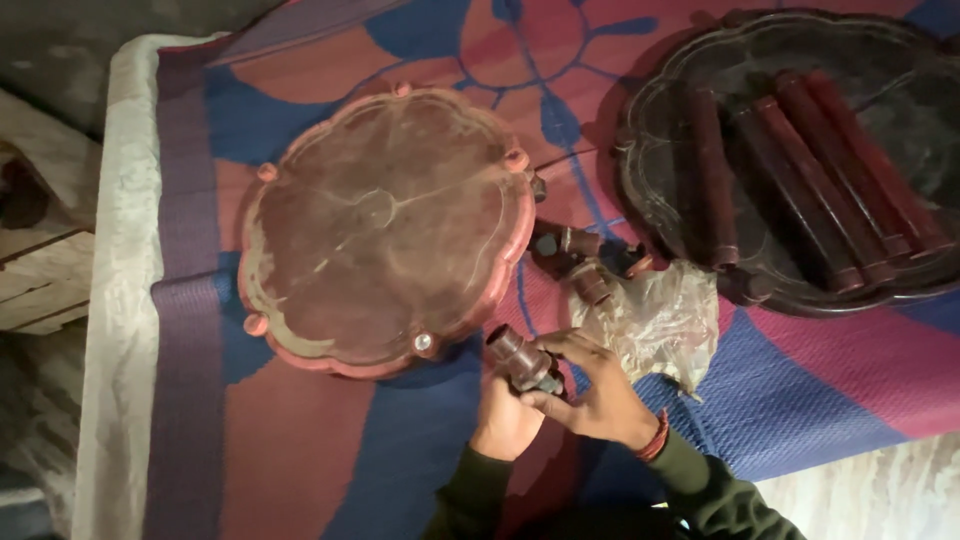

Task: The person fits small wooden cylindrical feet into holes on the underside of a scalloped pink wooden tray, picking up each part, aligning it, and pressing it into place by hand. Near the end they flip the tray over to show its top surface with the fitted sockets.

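Observation:
Both my hands hold one small dark-red turned wooden piece just below the rim of a scalloped reddish-brown wooden tabletop that lies flat on a patterned mat. My left hand grips it from underneath. My right hand wraps over its end from the right. Several similar small wooden pieces lie on the mat beside a crumpled clear plastic bag, just above my right hand.
A second dark scalloped top at the upper right carries several long dark-red wooden legs. The red, blue and purple mat ends at a pale cloth edge on the left; wooden boards lie beyond it.

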Tool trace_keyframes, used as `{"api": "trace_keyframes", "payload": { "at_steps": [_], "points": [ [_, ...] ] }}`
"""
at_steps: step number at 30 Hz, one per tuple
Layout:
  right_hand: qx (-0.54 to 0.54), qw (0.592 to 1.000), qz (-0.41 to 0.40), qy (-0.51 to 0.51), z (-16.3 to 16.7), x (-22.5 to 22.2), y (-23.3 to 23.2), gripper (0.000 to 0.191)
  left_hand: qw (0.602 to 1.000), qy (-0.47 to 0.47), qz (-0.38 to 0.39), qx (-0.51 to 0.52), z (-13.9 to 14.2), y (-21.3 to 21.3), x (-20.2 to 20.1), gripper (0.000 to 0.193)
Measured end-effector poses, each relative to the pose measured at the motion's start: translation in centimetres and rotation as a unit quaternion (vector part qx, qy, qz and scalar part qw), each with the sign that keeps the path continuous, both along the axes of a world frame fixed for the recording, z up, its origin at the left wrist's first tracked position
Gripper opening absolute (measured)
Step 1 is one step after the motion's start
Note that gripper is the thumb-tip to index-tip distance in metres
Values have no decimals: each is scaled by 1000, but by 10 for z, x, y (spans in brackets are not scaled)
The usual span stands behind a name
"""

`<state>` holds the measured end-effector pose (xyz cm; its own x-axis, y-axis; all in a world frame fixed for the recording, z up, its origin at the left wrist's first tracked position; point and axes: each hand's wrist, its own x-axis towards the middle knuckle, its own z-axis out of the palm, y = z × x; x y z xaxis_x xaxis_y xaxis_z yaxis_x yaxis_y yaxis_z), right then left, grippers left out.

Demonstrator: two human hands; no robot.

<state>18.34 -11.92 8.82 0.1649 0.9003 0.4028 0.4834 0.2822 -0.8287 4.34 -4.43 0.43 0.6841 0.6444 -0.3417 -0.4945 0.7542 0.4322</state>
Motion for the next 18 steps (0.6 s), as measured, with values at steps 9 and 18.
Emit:
{"api": "trace_keyframes", "payload": {
  "at_steps": [9,18],
  "points": [
    [-39,993,-103,47,-26,13,-7,48,986,141,-7,87,0,-5,6,49],
    [-18,990,-138,33,-16,19,-10,54,971,149,17,187,15,-8,13,35]
  ]
}}
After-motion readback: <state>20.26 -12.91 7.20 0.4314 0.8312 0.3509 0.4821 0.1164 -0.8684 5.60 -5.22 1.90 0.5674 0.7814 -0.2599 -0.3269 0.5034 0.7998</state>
